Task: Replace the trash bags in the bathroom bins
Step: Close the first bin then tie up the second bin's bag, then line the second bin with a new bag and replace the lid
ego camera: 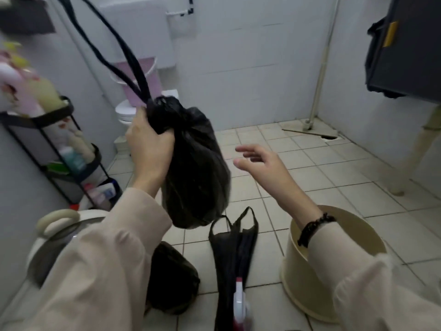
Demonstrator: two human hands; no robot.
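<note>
My left hand (149, 144) grips the gathered neck of a full black trash bag (195, 173), which hangs above the tiled floor; its long handles trail up and out of the top of the frame. My right hand (260, 160) hovers to the right of the bag with fingers spread, touching nothing. Below my right forearm stands a beige bin (310, 295) with no bag showing inside. A flat, unused black bag (235, 256) lies on the floor between the bins. Another filled black bag (171, 278) sits on the floor under my left sleeve.
A black wire shelf (57, 149) with bottles stands against the left wall. A white lidded bin (55, 237) sits at lower left. The toilet (126, 113) and a pink bin (140, 80) are behind. A spray bottle (241, 304) lies on the flat bag. A sink pedestal (415, 154) is on the right.
</note>
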